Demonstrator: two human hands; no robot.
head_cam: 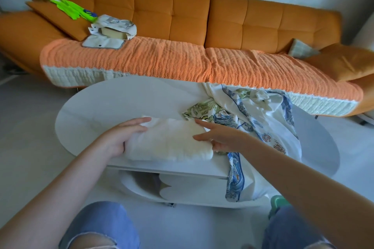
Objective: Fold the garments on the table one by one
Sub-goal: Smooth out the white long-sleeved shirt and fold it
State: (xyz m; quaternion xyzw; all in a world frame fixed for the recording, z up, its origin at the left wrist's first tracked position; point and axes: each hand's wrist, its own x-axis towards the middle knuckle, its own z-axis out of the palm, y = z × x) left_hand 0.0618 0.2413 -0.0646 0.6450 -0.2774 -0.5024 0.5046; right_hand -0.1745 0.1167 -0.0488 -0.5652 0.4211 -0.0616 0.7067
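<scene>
Progress looked partial from where I watched the head camera: one white garment (170,141) lay as a compact folded bundle at the near edge of the table (113,103), and I judged it all but finished. The left hand (121,137) rested on its left end with the fingers straight and close together, flat on the cloth. The right hand (220,137) reached onto its right end, fingers stretched out and slightly spread; neither hand gripped anything. Just beside the bundle, on the right, the heap of patterned garments (253,115) sat crumpled and unfolded, touching the white one, with a blue-bordered piece hanging over the table's front edge. I could not tell how many items that heap held. On the orange sofa (182,16) behind lay some pale cloth items (113,30), though whether they belonged to this job I could not say. Most of the folding, I reckoned, remained.
</scene>
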